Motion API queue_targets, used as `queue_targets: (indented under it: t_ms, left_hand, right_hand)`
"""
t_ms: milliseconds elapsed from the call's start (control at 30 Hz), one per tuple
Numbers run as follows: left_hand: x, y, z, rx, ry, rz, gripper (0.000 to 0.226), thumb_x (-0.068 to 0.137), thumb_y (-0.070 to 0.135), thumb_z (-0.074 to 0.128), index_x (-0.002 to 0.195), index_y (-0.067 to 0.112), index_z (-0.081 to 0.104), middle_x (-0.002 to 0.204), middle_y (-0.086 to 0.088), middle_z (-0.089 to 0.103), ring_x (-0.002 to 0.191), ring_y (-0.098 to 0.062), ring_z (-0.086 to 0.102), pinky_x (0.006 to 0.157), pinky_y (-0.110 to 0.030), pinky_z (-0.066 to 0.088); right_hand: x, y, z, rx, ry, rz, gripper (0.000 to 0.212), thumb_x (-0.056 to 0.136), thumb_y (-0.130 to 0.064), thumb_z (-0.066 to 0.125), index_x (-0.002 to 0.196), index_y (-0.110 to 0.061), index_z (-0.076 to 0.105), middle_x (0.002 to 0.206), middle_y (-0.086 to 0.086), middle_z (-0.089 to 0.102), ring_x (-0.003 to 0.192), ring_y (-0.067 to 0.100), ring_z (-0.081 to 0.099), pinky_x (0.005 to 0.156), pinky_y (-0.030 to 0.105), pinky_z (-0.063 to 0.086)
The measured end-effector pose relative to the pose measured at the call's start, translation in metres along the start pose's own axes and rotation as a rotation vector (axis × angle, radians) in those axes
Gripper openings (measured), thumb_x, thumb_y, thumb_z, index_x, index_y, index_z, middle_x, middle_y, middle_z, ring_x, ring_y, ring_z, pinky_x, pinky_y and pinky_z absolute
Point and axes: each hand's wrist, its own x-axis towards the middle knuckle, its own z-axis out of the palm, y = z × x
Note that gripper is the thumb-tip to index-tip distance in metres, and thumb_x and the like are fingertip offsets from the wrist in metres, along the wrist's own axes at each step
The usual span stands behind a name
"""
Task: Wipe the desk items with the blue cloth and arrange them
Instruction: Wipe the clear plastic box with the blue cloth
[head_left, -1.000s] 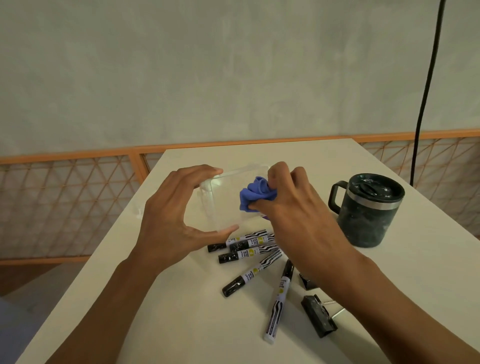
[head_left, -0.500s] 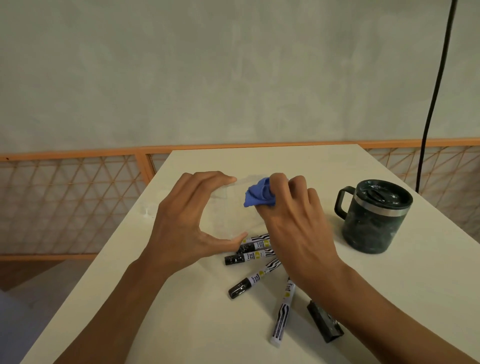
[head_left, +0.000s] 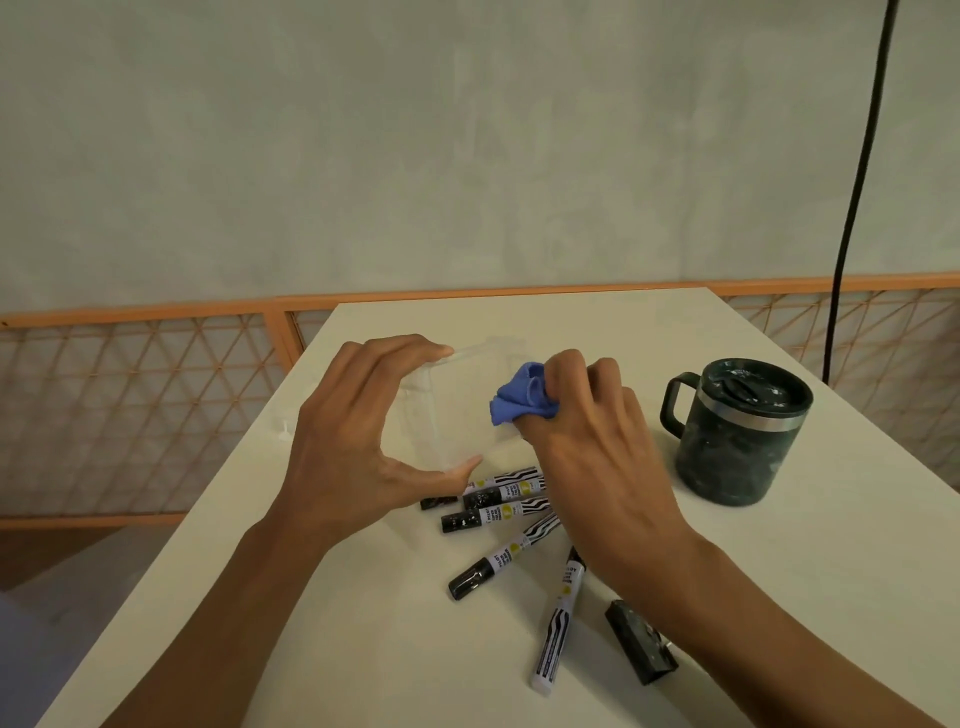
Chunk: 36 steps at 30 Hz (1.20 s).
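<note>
A clear plastic box (head_left: 457, 410) stands on the white desk (head_left: 779, 571). My left hand (head_left: 358, 441) grips it, fingers over its far edge and thumb on its near edge. My right hand (head_left: 592, 441) pinches a bunched blue cloth (head_left: 519, 400) and presses it onto the box's right side. Several black-and-white markers (head_left: 498, 514) lie scattered just in front of the box, partly under my right hand.
A dark lidded mug (head_left: 737, 431) with its handle to the left stands at the right. A black binder clip (head_left: 641, 649) lies near my right forearm. An orange lattice railing (head_left: 135, 410) runs behind the desk, and a black cable (head_left: 857, 182) hangs at the right.
The blue cloth has shifted a little across the box under my right hand. My left hand keeps its grip on the box. The camera has tilted slightly.
</note>
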Motion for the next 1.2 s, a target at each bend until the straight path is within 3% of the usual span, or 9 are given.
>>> queue_targets:
  t_ms: [133, 233, 300, 433, 500, 600, 767, 1133, 1200]
  left_hand:
    - [-0.004, -0.002, 0.001, 0.046, 0.035, 0.061, 0.081, 0.071, 0.047, 0.1, 0.13, 0.001, 0.069, 0.129, -0.012, 0.071, 0.112, -0.032, 0.069, 0.109, -0.022, 0.041]
    - [-0.007, -0.004, 0.005, 0.047, 0.058, 0.089, 0.082, 0.074, 0.049, 0.098, 0.133, 0.003, 0.065, 0.131, -0.014, 0.071, 0.113, -0.034, 0.07, 0.11, -0.024, 0.041]
    - [-0.007, -0.005, 0.008, 0.045, 0.076, 0.101, 0.084, 0.073, 0.048, 0.099, 0.135, 0.005, 0.061, 0.131, -0.014, 0.071, 0.114, -0.035, 0.07, 0.11, -0.025, 0.042]
    - [-0.008, -0.008, 0.011, 0.026, 0.07, 0.093, 0.087, 0.073, 0.048, 0.099, 0.138, 0.009, 0.056, 0.133, -0.013, 0.07, 0.117, -0.033, 0.069, 0.111, -0.027, 0.044]
    - [-0.008, -0.009, 0.01, 0.006, 0.06, 0.082, 0.087, 0.074, 0.05, 0.099, 0.138, 0.008, 0.058, 0.136, -0.013, 0.069, 0.12, -0.033, 0.068, 0.11, -0.03, 0.047]
    - [-0.007, -0.007, 0.008, -0.05, 0.064, 0.021, 0.09, 0.071, 0.054, 0.1, 0.136, 0.003, 0.064, 0.135, -0.011, 0.067, 0.122, -0.029, 0.065, 0.101, -0.043, 0.056]
    - [-0.006, 0.0, 0.006, -0.042, 0.073, 0.025, 0.087, 0.072, 0.052, 0.1, 0.134, 0.002, 0.065, 0.133, -0.011, 0.067, 0.118, -0.027, 0.063, 0.093, -0.046, 0.058]
    - [-0.004, -0.004, -0.001, -0.209, -0.126, -0.166, 0.104, 0.062, 0.056, 0.101, 0.149, 0.022, 0.055, 0.143, 0.014, 0.052, 0.133, -0.005, 0.049, 0.11, -0.022, 0.046]
    - [-0.004, -0.009, -0.005, -0.201, -0.152, -0.144, 0.103, 0.063, 0.055, 0.101, 0.15, 0.02, 0.057, 0.142, 0.009, 0.055, 0.133, -0.009, 0.053, 0.111, -0.027, 0.048]
  right_hand:
    - [-0.001, -0.009, 0.002, 0.05, -0.1, 0.018, 0.071, 0.08, -0.003, 0.002, 0.104, -0.012, 0.069, 0.116, 0.012, 0.042, 0.096, 0.03, 0.038, 0.071, 0.04, 0.036]
    - [0.003, -0.005, 0.001, 0.23, -0.239, 0.025, 0.074, 0.085, 0.009, 0.035, 0.149, -0.025, 0.053, 0.132, 0.005, 0.03, 0.116, 0.027, 0.035, 0.084, 0.038, 0.051]
    - [0.002, -0.001, -0.003, 0.394, -0.278, 0.027, 0.071, 0.089, 0.005, 0.055, 0.153, -0.025, 0.05, 0.136, 0.005, 0.031, 0.124, 0.028, 0.038, 0.098, 0.039, 0.05]
    - [0.0, 0.004, 0.004, 0.471, -0.207, 0.02, 0.064, 0.094, 0.002, 0.06, 0.152, -0.024, 0.053, 0.136, 0.003, 0.032, 0.127, 0.028, 0.043, 0.104, 0.04, 0.05]
    - [0.002, 0.007, 0.008, 0.396, -0.121, 0.025, 0.066, 0.093, 0.002, 0.063, 0.153, -0.023, 0.054, 0.136, 0.004, 0.032, 0.111, 0.026, 0.05, 0.08, 0.037, 0.059]
    - [0.005, 0.008, 0.005, 0.269, -0.03, 0.037, 0.053, 0.085, -0.002, 0.075, 0.134, -0.018, 0.065, 0.134, 0.01, 0.039, 0.082, 0.02, 0.043, 0.045, 0.025, 0.034]
    - [0.004, 0.005, 0.013, 0.122, -0.069, 0.059, 0.071, 0.064, 0.004, 0.086, 0.127, -0.023, 0.064, 0.136, 0.014, 0.041, 0.089, 0.029, 0.056, 0.045, 0.027, 0.031]
    - [0.013, 0.018, 0.024, 0.251, -0.011, 0.013, 0.057, 0.078, 0.006, 0.08, 0.126, -0.022, 0.065, 0.127, 0.006, 0.047, 0.098, 0.029, 0.057, 0.048, 0.041, 0.056]
    - [0.013, 0.019, 0.023, 0.252, 0.01, 0.007, 0.058, 0.075, 0.008, 0.081, 0.124, -0.019, 0.066, 0.127, 0.009, 0.049, 0.097, 0.031, 0.058, 0.046, 0.041, 0.055]
